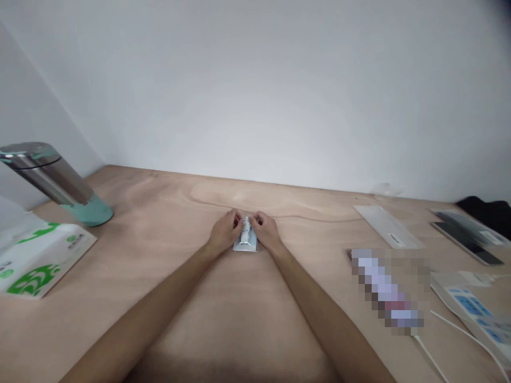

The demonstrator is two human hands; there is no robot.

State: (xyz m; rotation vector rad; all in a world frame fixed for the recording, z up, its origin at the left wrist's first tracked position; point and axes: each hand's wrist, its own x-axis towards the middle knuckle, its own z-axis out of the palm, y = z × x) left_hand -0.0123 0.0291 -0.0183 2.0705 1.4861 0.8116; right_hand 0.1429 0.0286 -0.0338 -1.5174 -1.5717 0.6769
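2 bare forearms (167,314) are spanning the pale brown wooden bench (239,308). Left hand (224,232) and right hand (268,230), fingers nearly closed, are pinching opposite edges of the small silvery-white rectangular packet (245,240), presumably steadying it mid-bench.

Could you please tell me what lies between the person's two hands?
In the head view, a small shiny packet lies between the left hand and the right hand; both are at its far part.
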